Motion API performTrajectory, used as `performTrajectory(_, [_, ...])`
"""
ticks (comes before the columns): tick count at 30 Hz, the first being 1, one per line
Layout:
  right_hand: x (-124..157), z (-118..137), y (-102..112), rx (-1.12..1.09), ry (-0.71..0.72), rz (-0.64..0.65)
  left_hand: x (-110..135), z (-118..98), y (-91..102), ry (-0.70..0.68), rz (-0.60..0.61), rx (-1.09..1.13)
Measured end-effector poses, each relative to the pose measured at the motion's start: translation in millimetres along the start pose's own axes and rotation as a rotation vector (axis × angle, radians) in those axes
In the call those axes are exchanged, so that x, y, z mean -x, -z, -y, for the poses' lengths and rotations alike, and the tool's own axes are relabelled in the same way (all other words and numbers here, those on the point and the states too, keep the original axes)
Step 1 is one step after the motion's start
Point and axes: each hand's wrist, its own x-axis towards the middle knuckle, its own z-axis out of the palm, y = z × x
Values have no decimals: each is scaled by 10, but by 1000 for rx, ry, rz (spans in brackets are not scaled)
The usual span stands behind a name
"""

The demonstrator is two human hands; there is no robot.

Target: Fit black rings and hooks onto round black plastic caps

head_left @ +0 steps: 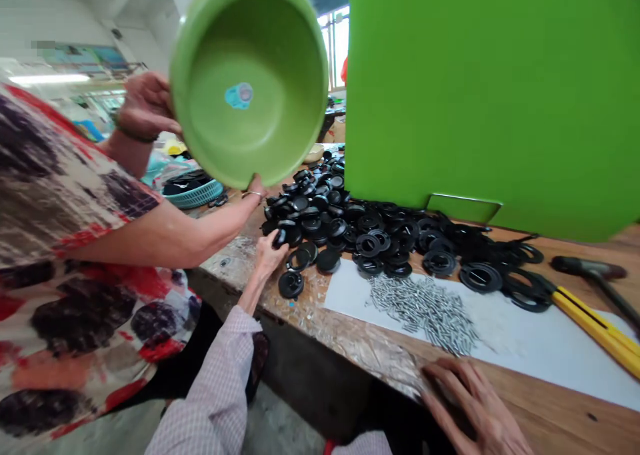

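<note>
My left hand (271, 255) reaches to the near left edge of a heap of round black plastic parts (320, 205). Its fingers close around one black round part (279, 239). My right hand (475, 402) rests on the table's front edge, fingers stretched out and holding nothing. Just beyond it, a pile of small silver metal pins (425, 312) lies on a white sheet (545, 348). Flat black rings (480, 276) lie behind the pins. To my left, another person (115, 255) holds up a green basin (255, 75) with both hands, its inside facing me; a sticker shows on its bottom.
A yellow utility knife (595, 328) and a hammer (595, 272) lie at the right. A large green panel (490, 95) stands behind the parts, with a metal wire handle (465, 200) near its foot. A blue basket (193, 192) sits beyond the other person's arm.
</note>
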Motion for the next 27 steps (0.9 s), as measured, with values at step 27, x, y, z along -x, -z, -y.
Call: performTrajectory(27, [-47, 163, 21, -407, -584, -45, 1416, -1285, -4, -198, 717, 350])
